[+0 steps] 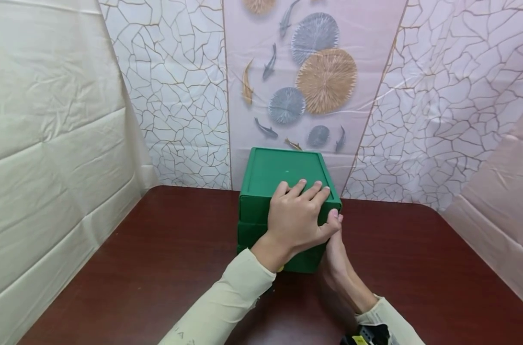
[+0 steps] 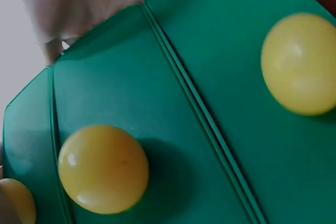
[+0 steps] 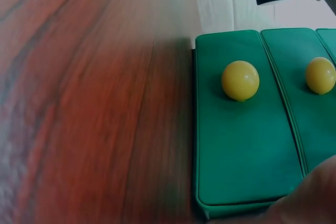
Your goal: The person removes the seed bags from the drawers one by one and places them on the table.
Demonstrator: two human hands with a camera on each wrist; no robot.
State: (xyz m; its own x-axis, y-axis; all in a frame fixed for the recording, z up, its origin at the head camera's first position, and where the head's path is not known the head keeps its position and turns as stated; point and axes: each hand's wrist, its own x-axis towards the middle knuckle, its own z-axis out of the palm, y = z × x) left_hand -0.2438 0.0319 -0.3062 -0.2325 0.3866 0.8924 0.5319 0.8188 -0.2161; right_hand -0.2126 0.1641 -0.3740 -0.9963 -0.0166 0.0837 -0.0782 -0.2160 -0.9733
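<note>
While seen from the head view, the scene is listed left to right.
Left hand: laid palm-down over the front top edge of the green drawer box, fingers straight and spread flat.
Right hand: set edge-on against the box's right front corner; its grip cannot be told.
Green drawer box: smooth plastic, squared, placed mid-table by the wall.
Knobs: round, glossy yellow, one per drawer front.
Table: dark polished wood grain.
</note>
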